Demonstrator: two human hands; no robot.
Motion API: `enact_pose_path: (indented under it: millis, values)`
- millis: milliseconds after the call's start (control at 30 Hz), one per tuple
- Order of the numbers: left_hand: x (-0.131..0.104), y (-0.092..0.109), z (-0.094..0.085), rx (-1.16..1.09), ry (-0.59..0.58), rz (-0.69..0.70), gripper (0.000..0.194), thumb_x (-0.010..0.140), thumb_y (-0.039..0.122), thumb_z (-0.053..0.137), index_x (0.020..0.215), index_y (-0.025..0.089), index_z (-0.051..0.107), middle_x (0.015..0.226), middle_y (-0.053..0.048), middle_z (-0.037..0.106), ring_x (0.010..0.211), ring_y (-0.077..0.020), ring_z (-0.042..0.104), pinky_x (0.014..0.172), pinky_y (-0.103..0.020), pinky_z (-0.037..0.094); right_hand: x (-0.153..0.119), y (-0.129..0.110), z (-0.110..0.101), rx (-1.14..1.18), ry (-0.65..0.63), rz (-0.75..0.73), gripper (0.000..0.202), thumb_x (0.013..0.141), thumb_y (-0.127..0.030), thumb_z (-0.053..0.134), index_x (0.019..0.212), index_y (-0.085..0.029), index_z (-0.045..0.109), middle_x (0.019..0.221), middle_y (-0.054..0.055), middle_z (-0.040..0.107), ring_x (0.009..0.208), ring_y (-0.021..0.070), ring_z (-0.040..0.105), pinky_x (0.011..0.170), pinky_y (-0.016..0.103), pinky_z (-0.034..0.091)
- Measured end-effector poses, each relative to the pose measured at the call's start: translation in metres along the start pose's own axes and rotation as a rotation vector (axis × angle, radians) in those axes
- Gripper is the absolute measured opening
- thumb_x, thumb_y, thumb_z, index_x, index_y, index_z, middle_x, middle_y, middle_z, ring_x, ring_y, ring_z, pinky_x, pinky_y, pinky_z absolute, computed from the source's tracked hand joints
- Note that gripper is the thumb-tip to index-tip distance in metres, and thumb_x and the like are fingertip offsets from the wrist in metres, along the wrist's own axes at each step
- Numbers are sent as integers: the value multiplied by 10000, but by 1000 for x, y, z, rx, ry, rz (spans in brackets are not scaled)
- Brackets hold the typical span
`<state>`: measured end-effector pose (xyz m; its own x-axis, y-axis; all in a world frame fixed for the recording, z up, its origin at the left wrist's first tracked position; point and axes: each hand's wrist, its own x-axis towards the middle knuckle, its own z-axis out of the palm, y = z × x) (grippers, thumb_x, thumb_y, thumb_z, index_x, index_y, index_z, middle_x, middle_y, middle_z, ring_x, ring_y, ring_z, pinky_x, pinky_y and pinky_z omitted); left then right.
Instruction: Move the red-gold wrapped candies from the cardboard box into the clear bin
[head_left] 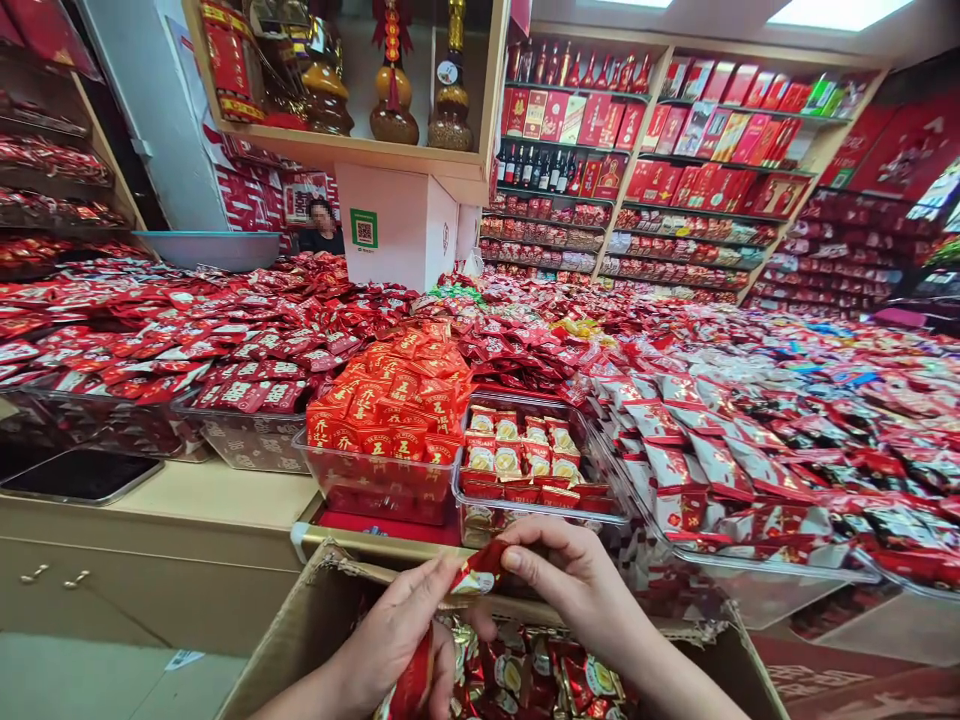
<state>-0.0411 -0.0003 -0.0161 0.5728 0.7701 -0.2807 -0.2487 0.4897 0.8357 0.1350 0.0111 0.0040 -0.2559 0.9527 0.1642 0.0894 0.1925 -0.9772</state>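
Note:
Over an open cardboard box (281, 635), a red and gold wrapped candy packet (480, 572) is stretched between my two hands. My left hand (397, 625) pinches its left end, and a second red candy packet (412, 680) shows lower down within the same hand. With thumb and forefinger, my right hand (574, 580) grips the other end. Below the hands, many similar red and gold packets (514, 675) lie loose in the box. Just beyond stands a clear plastic bin (517, 508) with like packets set in rows.
A clear bin of orange-red packets (390, 415) adjoins on the left, white-and-red packets (682, 450) on the right. A black tablet (82, 478) lies on the counter at left. Behind are candy heaps, a blue basin (210, 250), a person (322, 228) and bottle shelves (562, 100).

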Motion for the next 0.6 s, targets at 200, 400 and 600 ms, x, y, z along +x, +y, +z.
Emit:
enact_pose_path:
  millis: [200,400,600]
  values:
    - [9,-4,-3,17,174,144,432,683,389,653,1016,168,489,794,-31,658,291,-47,521,277,-123,333,-2,4,15,366,67,157,379,747,-403,563,1064,-208,490,837,29,597,719,139,564,629,270,459]
    - [14,-11,-1,-23,242,395,306,613,271,735,810,185,518,674,23,636,663,-103,601,619,-170,455,-3,17,27,434,95,147,348,659,-382,658,901,-180,510,767,19,605,643,118,539,592,248,435]
    - [10,-15,-10,173,264,288,302,723,417,591,915,201,503,655,32,592,341,-28,441,317,-140,237,35,-30,-22,-72,268,-67,255,738,-325,547,933,-160,536,837,57,607,765,157,549,679,270,438]
